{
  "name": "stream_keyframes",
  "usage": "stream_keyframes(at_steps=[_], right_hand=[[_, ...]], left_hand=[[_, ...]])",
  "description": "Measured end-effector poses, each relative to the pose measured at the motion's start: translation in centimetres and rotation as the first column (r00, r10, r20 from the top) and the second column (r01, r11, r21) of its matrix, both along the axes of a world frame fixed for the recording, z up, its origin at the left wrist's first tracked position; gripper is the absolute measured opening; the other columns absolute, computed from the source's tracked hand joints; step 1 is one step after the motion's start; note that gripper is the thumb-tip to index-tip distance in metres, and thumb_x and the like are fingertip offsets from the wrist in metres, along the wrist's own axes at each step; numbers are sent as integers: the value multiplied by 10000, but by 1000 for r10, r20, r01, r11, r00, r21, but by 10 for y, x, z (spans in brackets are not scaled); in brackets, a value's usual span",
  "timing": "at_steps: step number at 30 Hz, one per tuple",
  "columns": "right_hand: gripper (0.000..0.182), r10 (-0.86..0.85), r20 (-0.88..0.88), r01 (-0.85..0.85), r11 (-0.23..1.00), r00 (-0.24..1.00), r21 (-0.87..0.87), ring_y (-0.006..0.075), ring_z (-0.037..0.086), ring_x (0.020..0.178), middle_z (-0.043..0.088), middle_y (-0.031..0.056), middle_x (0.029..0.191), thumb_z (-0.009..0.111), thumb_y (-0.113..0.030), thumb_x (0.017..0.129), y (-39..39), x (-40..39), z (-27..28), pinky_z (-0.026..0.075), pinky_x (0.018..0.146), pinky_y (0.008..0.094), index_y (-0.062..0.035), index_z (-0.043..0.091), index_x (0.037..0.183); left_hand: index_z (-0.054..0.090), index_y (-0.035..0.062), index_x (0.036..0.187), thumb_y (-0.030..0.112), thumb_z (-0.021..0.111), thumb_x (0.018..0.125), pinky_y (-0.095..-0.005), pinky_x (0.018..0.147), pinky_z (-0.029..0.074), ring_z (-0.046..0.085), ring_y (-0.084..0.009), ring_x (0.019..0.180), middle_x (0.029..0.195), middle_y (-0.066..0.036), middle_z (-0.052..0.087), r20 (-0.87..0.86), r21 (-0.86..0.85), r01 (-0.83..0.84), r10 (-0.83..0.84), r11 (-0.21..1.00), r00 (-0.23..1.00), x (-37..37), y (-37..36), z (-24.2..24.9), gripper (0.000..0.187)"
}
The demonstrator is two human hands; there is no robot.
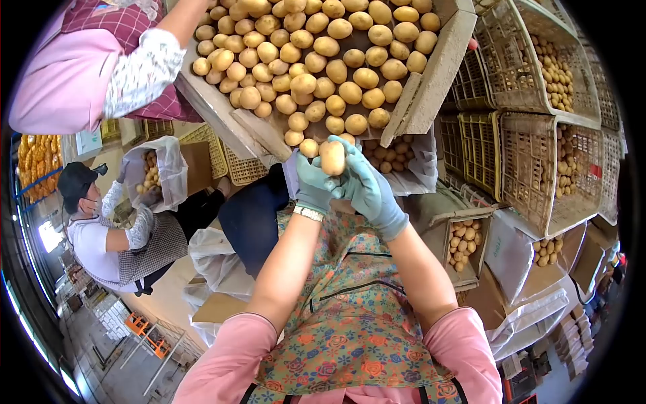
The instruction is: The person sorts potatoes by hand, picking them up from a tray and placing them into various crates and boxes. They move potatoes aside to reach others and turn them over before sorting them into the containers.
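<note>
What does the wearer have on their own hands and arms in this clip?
Both hands wear thin teal-grey gloves: the left hand and the right hand. A silver-coloured watch band sits at the left wrist, just below the glove cuff. The forearms are bare, with short pink sleeves at the upper arms. A floral-patterned apron with dark straps lies between the arms.

Head camera, one wide fisheye view

It looks forward and down from the wearer's head, close above the sorting tray (pixel 431 74) (potatoes fill it), with stacked crates (pixel 538 161) beside that tray.
</note>
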State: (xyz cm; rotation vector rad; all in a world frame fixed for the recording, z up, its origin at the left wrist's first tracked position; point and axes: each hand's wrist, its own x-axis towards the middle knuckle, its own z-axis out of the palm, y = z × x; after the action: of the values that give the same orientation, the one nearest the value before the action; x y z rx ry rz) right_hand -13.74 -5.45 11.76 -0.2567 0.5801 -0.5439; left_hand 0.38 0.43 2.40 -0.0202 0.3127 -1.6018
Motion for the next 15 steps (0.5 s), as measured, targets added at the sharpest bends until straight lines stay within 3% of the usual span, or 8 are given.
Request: stream_keyframes(at_steps=[1,2,4,7,10,12,13,15], right_hand=[[495,-12,56,5,993,998,121,128,625,856,638,93,1193,452,-367,1146,-1,-1,6,510,742,240,-38,480,1515],[495,-15,57,8,993,998,120,128,625,856,638,93,1193,452,-367,1146,0,-3,6,510,742,240,-38,480,1515],[496,25,2,-25,1000,1000,8,105,611,802,659,58,1147,514,-373,1128,7,-11,0,487,677,226,-62,499,1514],[483,-132,-244,134,991,961,-11,97,547,717,671,45,1020,545,-420,1108,31,-64,-8,443,627,224,-71,569,1441],[415,-451,-349,539,815,821,214,132,611,758,705,48,1133,584,-411,1084,78,-196,-68,549,661,261,-106,610,1364],[433,-606,-558,815,508,567,277,151,653,812,702,71,1201,588,-390,1082,105,-275,-92,593,695,284,-93,586,1398],[433,-606,-560,816,511,565,271,151,653,812,702,71,1201,588,-390,1082,117,-292,-98,593,695,284,-93,586,1398],[473,-576,-330,655,561,748,506,162,672,847,700,92,1234,617,-368,1068,127,-313,-104,598,747,285,-67,559,1428]], left_hand=[[495,-1,1389,384,426,1104,-475,1034,567,627,-339,1218,1303,-211,611,364,318,-50,-73,947,928,-3,-2,20,483],[495,-1,1389,384,426,1104,-475,1034,567,627,-339,1218,1303,-211,611,365,317,-47,-76,947,928,-3,-3,21,483],[451,-11,1452,423,432,1088,-512,1135,500,562,-390,1320,1408,-251,554,178,98,63,-80,993,981,-3,-5,24,568],[406,44,1536,464,425,1079,-619,1185,410,461,-433,1432,1557,-227,462,81,185,-38,23,982,996,-3,-17,36,621],[410,101,1563,466,426,1082,-715,1149,389,440,-449,1450,1605,-169,442,-69,235,-72,91,969,993,-7,-30,49,603],[426,97,1550,454,426,1086,-707,1157,390,450,-452,1442,1597,-177,448,-2,331,-54,58,942,998,-5,-27,49,585],[325,84,1626,637,465,999,-727,1188,341,368,-532,1477,1642,-275,336,-171,253,-73,119,965,978,-5,-23,32,848],[328,83,1622,628,464,1004,-732,1183,345,372,-530,1474,1639,-265,342,-120,270,-93,129,958,984,-7,-24,28,835]])
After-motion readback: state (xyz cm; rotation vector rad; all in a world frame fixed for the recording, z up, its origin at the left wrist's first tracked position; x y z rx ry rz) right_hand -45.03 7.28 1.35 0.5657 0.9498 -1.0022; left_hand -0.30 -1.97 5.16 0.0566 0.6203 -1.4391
